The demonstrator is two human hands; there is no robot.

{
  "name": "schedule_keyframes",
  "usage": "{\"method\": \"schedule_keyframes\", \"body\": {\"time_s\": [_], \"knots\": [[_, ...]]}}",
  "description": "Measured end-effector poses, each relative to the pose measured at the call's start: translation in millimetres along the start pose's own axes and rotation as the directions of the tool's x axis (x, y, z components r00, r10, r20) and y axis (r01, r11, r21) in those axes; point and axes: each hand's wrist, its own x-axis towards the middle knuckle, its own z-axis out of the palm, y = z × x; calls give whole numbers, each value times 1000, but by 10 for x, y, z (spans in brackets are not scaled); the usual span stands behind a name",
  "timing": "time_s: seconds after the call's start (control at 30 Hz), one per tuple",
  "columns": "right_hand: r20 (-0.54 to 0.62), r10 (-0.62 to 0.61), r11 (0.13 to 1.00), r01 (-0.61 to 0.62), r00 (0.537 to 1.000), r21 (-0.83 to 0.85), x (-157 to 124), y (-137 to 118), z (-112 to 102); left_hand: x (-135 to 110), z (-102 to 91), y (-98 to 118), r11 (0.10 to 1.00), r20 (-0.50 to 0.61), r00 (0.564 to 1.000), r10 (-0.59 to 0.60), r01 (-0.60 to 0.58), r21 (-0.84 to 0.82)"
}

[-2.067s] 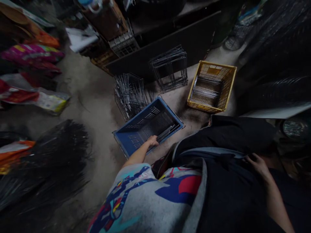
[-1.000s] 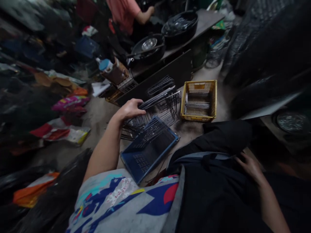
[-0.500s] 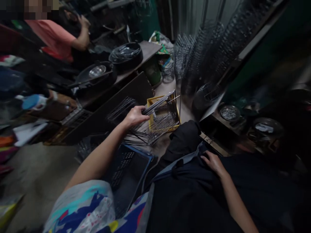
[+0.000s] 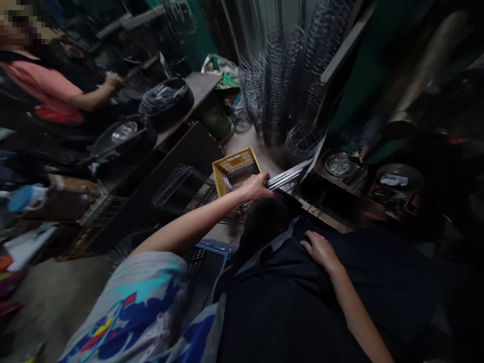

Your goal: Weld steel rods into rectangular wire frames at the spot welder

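My left hand [image 4: 256, 187] is closed around a bundle of bent metal wire pieces [image 4: 288, 177], which points out to the right above my knee. Just behind that hand stands a yellow plastic crate [image 4: 237, 160] with more wire pieces inside. Left of the crate lie several wire frames [image 4: 185, 189]. My right hand [image 4: 320, 249] rests on the dark apron [image 4: 287, 287] over my lap, fingers loosely spread and holding nothing.
Tall stacks of round wire baskets [image 4: 282, 85] stand at the back. A bowl of small metal parts [image 4: 338, 165] sits on the right. Beside my left leg is a blue crate [image 4: 212, 262]. A person in a pink shirt [image 4: 49, 83] works at the far left.
My left hand has lifted the wire bundle away from the yellow crate and moved it right, over my knee. My right hand stays on my lap. The camera view has turned right.
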Motion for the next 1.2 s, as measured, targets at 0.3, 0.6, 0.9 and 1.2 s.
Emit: {"method": "schedule_keyframes", "body": {"time_s": [0.3,0.6,0.9,1.2], "knots": [[-10,9,1000,-9,1000,5,-185,-26,-90,191,428,627,1000,253,967,19,-20,3],[-20,65,998,-65,998,4,-286,13,-99,181,672,805,995,409,912,40,1,-100],[28,92,996,-92,995,-4,-194,99,-29,213,204,704,841,226,941,253,-99,-531],[-83,70,997,-68,994,23,-68,64,-22,-57,469,-496,874,-85,975,205,-221,-433]]}}
